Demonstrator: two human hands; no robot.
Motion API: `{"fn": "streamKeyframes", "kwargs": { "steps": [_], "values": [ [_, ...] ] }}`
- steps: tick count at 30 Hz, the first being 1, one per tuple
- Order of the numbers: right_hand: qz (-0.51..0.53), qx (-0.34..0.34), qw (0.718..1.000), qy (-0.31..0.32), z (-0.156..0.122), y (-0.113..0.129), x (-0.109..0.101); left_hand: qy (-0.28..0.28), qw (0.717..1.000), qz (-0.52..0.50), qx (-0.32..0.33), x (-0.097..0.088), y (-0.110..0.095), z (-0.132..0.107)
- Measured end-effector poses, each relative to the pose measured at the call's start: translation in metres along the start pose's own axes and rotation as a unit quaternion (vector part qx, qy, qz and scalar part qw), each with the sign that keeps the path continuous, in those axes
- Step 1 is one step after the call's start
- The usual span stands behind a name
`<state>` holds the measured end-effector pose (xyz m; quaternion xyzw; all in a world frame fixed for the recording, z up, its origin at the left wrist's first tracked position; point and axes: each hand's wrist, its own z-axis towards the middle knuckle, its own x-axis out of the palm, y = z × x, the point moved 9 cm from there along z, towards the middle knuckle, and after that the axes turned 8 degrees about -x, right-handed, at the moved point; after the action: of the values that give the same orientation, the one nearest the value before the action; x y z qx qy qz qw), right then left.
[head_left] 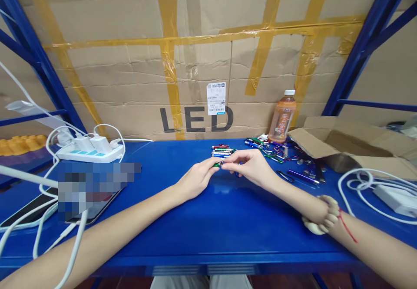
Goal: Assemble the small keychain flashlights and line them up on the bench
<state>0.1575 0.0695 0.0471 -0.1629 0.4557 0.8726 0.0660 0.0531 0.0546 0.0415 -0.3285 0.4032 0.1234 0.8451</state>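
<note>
My left hand (pixel 197 177) is closed in a pinch on a small green metal piece (pixel 216 165), mostly hidden by the fingers. A small silver ring (pixel 221 163) shows at its end, where the fingertips of both hands almost meet. My right hand (pixel 252 167) pinches at this ring, and a blue piece (pixel 238 174) shows under its curled fingers, its kind unclear. Just behind the hands lies a row of slim metal tubes (pixel 222 151) in red, green, silver and blue. To the right are loose coloured carabiners (pixel 285 176) and similar tubes, one of them a blue tube (pixel 302 177).
A drink bottle (pixel 282 117) stands at the back right beside an open cardboard box (pixel 345 139). White cables and an adapter (pixel 397 198) lie at right. A power strip (pixel 91 152) and phones (pixel 100 206) lie at left. A large carton (pixel 137 85) forms the back.
</note>
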Motion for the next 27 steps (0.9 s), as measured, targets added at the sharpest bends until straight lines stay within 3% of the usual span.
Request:
{"fn": "streamKeyframes", "kwargs": {
  "steps": [7, 10, 19, 27],
  "values": [
    [-0.074, -0.159, 0.983, 0.054, 0.002, 0.032, -0.003, 0.036, 0.998, 0.055, -0.013, 0.005, 0.001, -0.002],
    [-0.067, -0.185, 0.977, 0.085, 0.0, 0.035, 0.003, 0.054, 0.994, 0.09, 0.005, 0.009, -0.003, -0.004],
    [-0.043, -0.048, 0.993, 0.103, -0.002, 0.006, 0.009, 0.07, 0.989, 0.132, 0.019, 0.013, -0.004, -0.006],
    [-0.038, 0.013, 0.997, 0.061, -0.007, 0.0, 0.011, -0.009, 0.987, 0.152, 0.051, 0.003, -0.008, -0.007]
  ]
}}
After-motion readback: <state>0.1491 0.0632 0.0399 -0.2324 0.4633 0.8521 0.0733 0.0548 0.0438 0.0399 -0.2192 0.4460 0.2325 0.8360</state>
